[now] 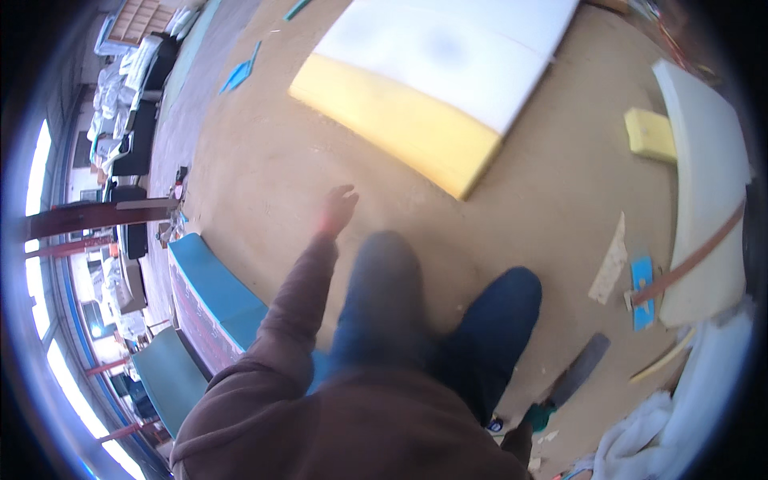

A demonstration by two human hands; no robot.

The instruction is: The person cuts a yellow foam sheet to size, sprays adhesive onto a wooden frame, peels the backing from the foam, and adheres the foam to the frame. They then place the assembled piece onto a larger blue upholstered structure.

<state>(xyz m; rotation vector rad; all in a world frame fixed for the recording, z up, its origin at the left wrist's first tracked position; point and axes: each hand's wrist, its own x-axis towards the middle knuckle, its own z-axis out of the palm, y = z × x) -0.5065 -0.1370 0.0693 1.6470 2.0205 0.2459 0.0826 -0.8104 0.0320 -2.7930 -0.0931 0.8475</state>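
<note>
My bare left hand [340, 210] reaches out over the brown floor with its fingers a little bent and apart, holding nothing. In front of it lies a large foam slab [400, 132], yellow along the near strip and white beyond. A gap of floor separates the hand from the slab. Down by my right side, my right hand [538, 418] is closed round the green grip of a tool with a long, broad grey blade [580, 372]. The blade points away to the right, over the floor. Its exact kind is blurred, and my fingers are hardly visible.
Left of me are blue-green foam-topped blocks [216, 276]. On the right a white curved foam piece [708, 192] stands by a yellow block [650, 134], with a brown strip across it. Foam scraps [610, 260], a blue piece [642, 292] and white cloth [636, 436] lie nearby.
</note>
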